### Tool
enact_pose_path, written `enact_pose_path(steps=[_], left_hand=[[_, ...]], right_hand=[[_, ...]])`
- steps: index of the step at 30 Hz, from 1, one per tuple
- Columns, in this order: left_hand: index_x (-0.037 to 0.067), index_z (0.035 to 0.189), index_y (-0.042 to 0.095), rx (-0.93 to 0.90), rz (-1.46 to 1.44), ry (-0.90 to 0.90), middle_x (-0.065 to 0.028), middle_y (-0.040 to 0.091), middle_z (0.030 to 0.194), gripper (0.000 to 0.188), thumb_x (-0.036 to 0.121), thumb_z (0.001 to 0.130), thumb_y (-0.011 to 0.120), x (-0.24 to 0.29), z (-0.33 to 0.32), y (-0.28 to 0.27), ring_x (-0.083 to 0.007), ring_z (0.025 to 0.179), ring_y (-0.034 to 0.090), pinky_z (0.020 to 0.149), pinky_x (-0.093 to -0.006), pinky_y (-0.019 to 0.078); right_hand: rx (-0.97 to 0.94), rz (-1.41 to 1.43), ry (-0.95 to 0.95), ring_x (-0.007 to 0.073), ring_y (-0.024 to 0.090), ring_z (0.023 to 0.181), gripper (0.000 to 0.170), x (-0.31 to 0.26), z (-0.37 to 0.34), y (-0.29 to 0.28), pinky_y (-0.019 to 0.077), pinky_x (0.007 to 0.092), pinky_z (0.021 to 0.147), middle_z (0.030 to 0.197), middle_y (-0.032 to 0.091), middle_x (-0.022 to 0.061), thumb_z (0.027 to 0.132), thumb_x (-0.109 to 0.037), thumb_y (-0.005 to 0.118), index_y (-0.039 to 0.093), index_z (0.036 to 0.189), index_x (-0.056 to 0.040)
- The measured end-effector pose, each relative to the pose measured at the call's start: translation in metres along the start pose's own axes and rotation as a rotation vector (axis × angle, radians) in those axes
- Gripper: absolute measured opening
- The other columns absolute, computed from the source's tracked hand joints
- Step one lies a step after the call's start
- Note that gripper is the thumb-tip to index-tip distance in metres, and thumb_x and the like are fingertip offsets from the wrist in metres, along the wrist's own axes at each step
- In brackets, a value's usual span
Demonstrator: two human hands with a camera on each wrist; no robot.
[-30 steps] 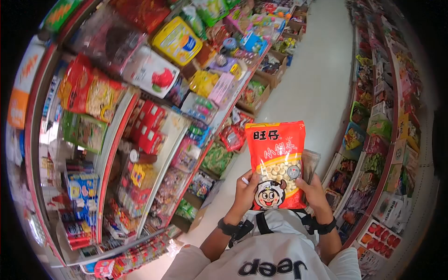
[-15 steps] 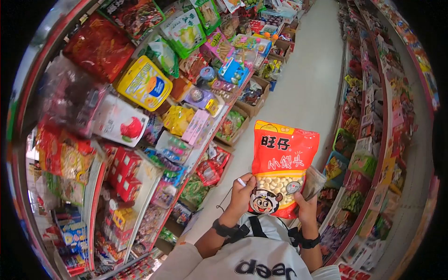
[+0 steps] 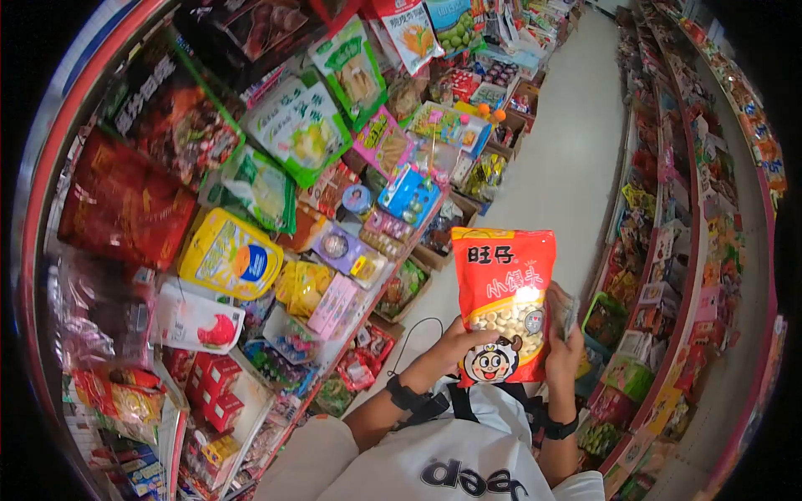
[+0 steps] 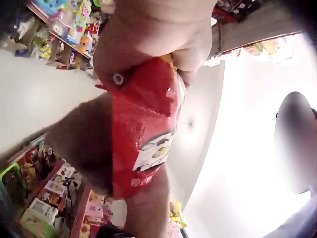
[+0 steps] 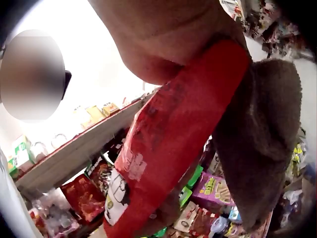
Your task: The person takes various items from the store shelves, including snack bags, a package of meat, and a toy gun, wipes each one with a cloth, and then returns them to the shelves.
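A red and yellow snack bag [image 3: 501, 288] with a cartoon face and round pale biscuits showing is held upright before the chest in the head view. My left hand [image 3: 455, 346] pinches its left lower edge, thumb in front. My right hand [image 3: 565, 359] grips the opposite edge together with a grey-brown cloth-like piece [image 3: 563, 311]. The left wrist view shows the red bag [image 4: 143, 129] under the left hand [image 4: 153, 29], with a small white round tip [image 4: 118, 78] at the fingers. That cloth-like piece [image 5: 262, 139] hangs beside the bag [image 5: 173, 134] in the right wrist view.
Shelves of packets, including a yellow pack [image 3: 231, 255] and a red box [image 3: 215, 391], fill the left. Cartons line the aisle floor [image 3: 568, 125]; more stocked shelves [image 3: 643, 334] run along the right. A blurred person [image 4: 296, 144] appears at the left wrist view's right side.
The head view has shifted, bringing more green packets into sight on the left shelf. The white stick seen earlier in my left hand no longer shows there. Both hands still hold the bag.
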State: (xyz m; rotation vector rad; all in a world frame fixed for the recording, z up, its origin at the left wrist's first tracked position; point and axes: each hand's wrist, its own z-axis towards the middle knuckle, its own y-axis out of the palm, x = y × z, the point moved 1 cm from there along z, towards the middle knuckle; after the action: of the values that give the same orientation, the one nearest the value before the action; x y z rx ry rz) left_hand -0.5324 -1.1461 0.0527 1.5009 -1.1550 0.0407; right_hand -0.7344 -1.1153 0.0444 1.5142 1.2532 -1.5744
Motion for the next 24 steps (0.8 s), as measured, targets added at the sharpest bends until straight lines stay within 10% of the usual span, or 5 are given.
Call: enact_pose_path(steps=[5, 9, 13, 19, 24], left_hand=[[0.001, 0.126, 0.041, 0.125, 0.06, 0.128, -0.012, 0.057, 0.116, 0.048, 0.002, 0.081, 0.057, 0.027, 0.056, -0.007, -0.0189, 0.098, 0.06, 0.083, -0.0306, 0.0508], [0.002, 0.128, 0.04, 0.19, 0.089, 0.281, -0.0116, 0.057, 0.113, 0.049, -0.002, 0.081, 0.054, 0.043, 0.103, 0.003, -0.0195, 0.097, 0.061, 0.079, -0.0323, 0.0524], [0.002, 0.126, 0.043, 0.464, -0.099, 0.476, -0.0082, 0.057, 0.116, 0.044, -0.001, 0.083, 0.051, 0.063, 0.136, -0.005, -0.0165, 0.105, 0.056, 0.086, -0.0305, 0.0477], [0.002, 0.123, 0.046, 0.442, 0.394, 0.449, -0.0061, 0.058, 0.112, 0.047, 0.003, 0.08, 0.065, 0.098, 0.161, 0.026, -0.0141, 0.102, 0.056, 0.085, -0.0303, 0.0473], [0.002, 0.121, 0.047, 0.706, 0.31, 0.842, -0.0024, 0.058, 0.108, 0.045, 0.002, 0.079, 0.063, 0.082, 0.164, 0.025, -0.0115, 0.097, 0.054, 0.084, -0.0277, 0.0451]], right_hand=[[0.058, 0.08, -0.088, 0.0137, 0.053, 0.101, 0.029, -0.032, 0.094, 0.0, 0.0414, 0.0267, 0.083, 0.113, 0.058, 0.0101, 0.09, -0.01, 0.05, 0.052, 0.118, -0.0003], [-0.508, -0.401, -0.711, 0.0353, 0.031, 0.131, 0.061, -0.084, 0.14, 0.055, 0.0268, 0.0454, 0.104, 0.14, 0.04, 0.0115, 0.071, 0.003, 0.047, 0.045, 0.131, -0.0087], [-0.907, -0.281, -0.775, 0.04, 0.024, 0.133, 0.08, -0.098, 0.181, 0.055, 0.0176, 0.0562, 0.105, 0.14, 0.038, 0.0111, 0.054, 0.007, 0.039, 0.046, 0.132, -0.0117], [-0.963, 0.106, -0.288, 0.0383, 0.024, 0.133, 0.053, -0.07, 0.258, 0.089, 0.0176, 0.0421, 0.109, 0.14, 0.038, 0.0144, 0.076, -0.003, 0.048, 0.045, 0.129, -0.0043], [-1.207, -0.148, -0.925, 0.0316, 0.024, 0.135, 0.042, -0.122, 0.243, 0.119, 0.0167, 0.0384, 0.109, 0.139, 0.039, 0.0131, 0.084, -0.012, 0.048, 0.049, 0.125, -0.0014]])
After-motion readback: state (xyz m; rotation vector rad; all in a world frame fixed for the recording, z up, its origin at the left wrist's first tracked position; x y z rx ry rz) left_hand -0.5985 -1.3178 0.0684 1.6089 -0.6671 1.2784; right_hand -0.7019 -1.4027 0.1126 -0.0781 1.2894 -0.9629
